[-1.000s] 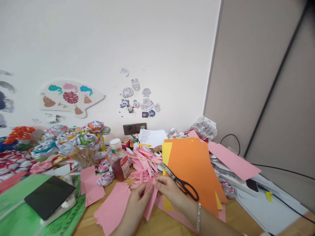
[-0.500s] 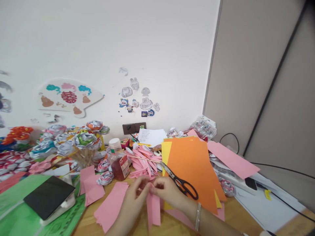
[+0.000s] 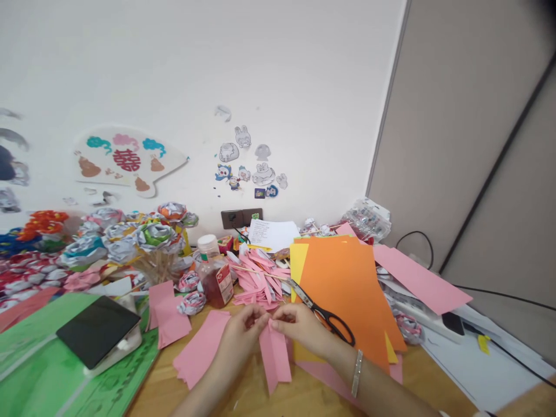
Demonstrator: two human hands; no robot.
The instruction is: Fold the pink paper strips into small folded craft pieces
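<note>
The left hand point(image 3: 244, 329) pinches between thumb and fingers the upper end of a pink paper strip point(image 3: 275, 359), and the right hand point(image 3: 300, 329) grasps this same end from the other side, so that the fingertips of both hands are close together. The strip is in front of the person, over the wooden table point(image 3: 243, 399); its long axis runs from 12 o'clock to 6 o'clock, leaning slightly to 5, and its free end points toward the person. A crease goes along its length (whether the lower end touches the table, I cannot tell). Counting from the strip, a fan of pink sheets point(image 3: 202, 348) lies at 9 o'clock, just beside the left forearm. A heap of folded pink pieces point(image 3: 258, 279) is at 12 o'clock, beyond the hands, and a bottle point(image 3: 214, 281) with a white cap stands upright near 11. At 2 o'clock lie orange sheets point(image 3: 341, 278), and on them the black-handled scissors point(image 3: 313, 302), whose tips point between 10 and 11 o'clock. Farther, at 9 o'clock, a black tablet point(image 3: 99, 330) rests tilted.
</note>
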